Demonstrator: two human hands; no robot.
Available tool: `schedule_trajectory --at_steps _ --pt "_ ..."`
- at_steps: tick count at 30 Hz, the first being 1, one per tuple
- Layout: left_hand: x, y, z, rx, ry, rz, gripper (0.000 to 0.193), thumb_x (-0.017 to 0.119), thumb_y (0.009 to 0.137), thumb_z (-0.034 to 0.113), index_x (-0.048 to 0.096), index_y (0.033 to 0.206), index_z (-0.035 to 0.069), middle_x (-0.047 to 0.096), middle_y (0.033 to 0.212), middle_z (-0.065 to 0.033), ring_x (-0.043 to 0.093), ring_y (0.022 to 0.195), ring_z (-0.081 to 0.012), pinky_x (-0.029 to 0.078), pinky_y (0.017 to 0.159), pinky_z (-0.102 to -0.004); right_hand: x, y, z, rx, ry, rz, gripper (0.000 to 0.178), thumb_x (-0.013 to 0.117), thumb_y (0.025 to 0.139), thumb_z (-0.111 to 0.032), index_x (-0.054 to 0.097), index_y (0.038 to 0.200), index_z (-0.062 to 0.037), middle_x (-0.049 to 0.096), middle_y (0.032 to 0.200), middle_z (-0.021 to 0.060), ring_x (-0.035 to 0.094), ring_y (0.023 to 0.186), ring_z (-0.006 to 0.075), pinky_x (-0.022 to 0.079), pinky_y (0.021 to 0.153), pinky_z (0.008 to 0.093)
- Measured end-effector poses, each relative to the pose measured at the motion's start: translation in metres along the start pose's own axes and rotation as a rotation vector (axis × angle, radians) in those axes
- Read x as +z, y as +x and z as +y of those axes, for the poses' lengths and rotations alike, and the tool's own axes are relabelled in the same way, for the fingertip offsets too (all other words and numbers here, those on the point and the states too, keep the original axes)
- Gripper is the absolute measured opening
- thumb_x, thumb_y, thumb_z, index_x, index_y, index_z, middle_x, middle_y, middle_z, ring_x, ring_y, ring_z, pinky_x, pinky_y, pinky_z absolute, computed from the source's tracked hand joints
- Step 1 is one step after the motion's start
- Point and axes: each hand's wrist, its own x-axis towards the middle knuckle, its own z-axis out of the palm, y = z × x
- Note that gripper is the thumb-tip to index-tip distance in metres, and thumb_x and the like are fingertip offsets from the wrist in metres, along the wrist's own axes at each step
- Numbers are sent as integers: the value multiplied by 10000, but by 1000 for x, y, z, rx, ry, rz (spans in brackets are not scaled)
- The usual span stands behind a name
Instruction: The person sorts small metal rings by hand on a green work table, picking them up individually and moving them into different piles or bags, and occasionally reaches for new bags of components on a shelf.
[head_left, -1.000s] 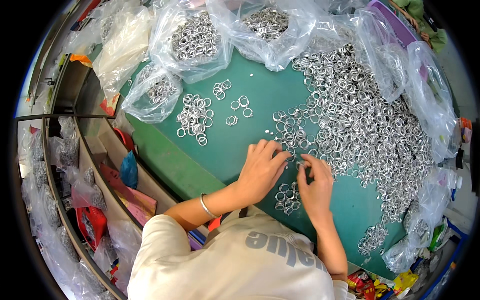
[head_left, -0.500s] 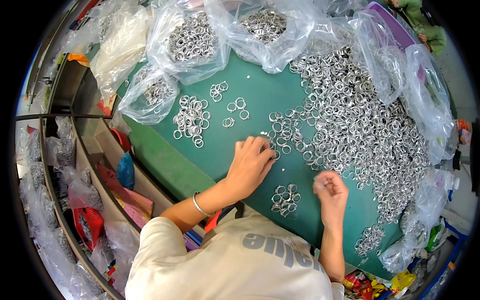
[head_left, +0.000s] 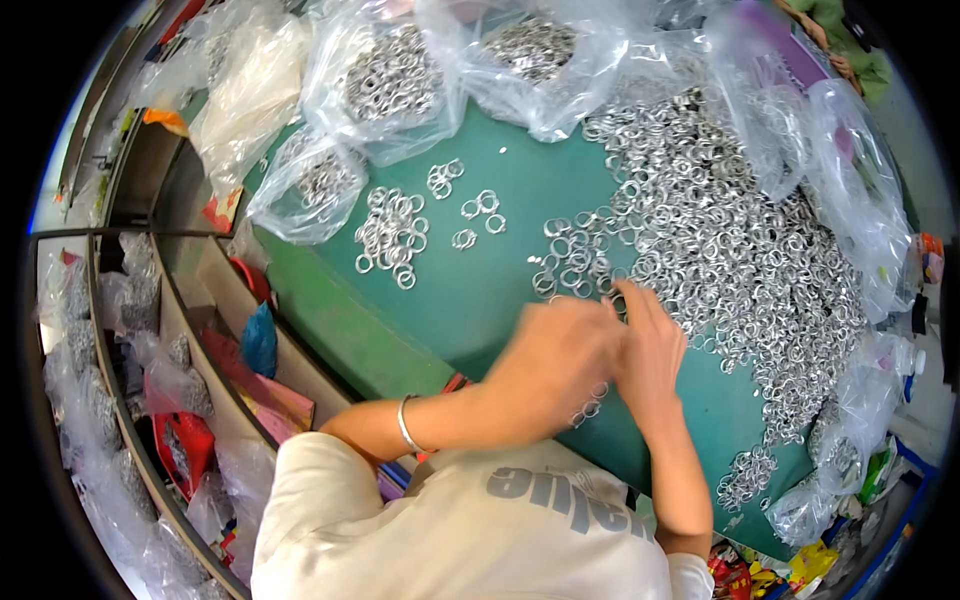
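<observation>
My left hand (head_left: 565, 360) is smeared by motion, and its fingertips meet my right hand at the near edge of the ring pile. My right hand (head_left: 648, 350) has its fingers curled together, tips against a few silver-coloured metal rings (head_left: 576, 255); what they pinch is hidden. Beyond and to the right spreads a large heap of rings (head_left: 735, 230). Partly covered by my left hand is a small group of rings (head_left: 590, 405). Farther left lie a cluster of rings (head_left: 392, 235) and smaller groups of rings (head_left: 484, 208) on the green tabletop (head_left: 480, 310).
Clear plastic bags of rings (head_left: 392, 80) line the far edge, with a purple bin (head_left: 800, 55) at far right. Shelf compartments (head_left: 210, 290) with bagged parts stand left. A small ring pile (head_left: 747, 475) lies near right. Another person's green sleeve (head_left: 860, 45) shows at far right.
My left hand has moved right and nearer to me, away from the loose rings, to meet my right hand. My right hand has moved up and forward to the pile's edge.
</observation>
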Motion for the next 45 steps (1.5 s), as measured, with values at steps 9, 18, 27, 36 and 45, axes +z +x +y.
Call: schedule_trajectory --at_steps 9,18,27,36,45 --pt "32 14 174 1068 -587 577 279 438 856 295 533 864 33 475 805 -83 500 776 -232 383 668 -369 39 41 -6 -248 -210 22 212 662 827 -234 569 945 -84 534 733 57 600 606 206 478 487 318" --pt "16 -2 136 1150 -446 485 396 418 856 373 551 983 23 531 983 -139 522 927 -289 408 681 -435 12 23 5 -41 -240 28 139 645 846 -181 615 955 -101 571 757 69 598 595 250 440 483 362" --pt "21 17 170 1398 -593 222 461 444 857 425 572 1062 33 575 1066 -108 534 969 -295 417 734 -461 37 29 -23 -66 88 -101 222 712 784 -245 578 798 -68 596 749 82 613 603 283 455 504 389" --pt "-9 -6 56 848 -20 13 316 515 815 176 572 1069 -4 586 1031 -116 583 915 -243 439 705 -351 11 24 -4 122 338 -150 148 723 719 -71 588 774 -45 572 655 26 432 468 140 348 460 304" --pt "-3 -27 -66 -145 -11 298 276 649 768 -16 598 1037 20 590 890 -120 579 833 -293 469 721 -376 9 24 -1 219 511 -164 174 680 749 -10 616 906 -46 630 766 53 524 516 160 423 513 307"
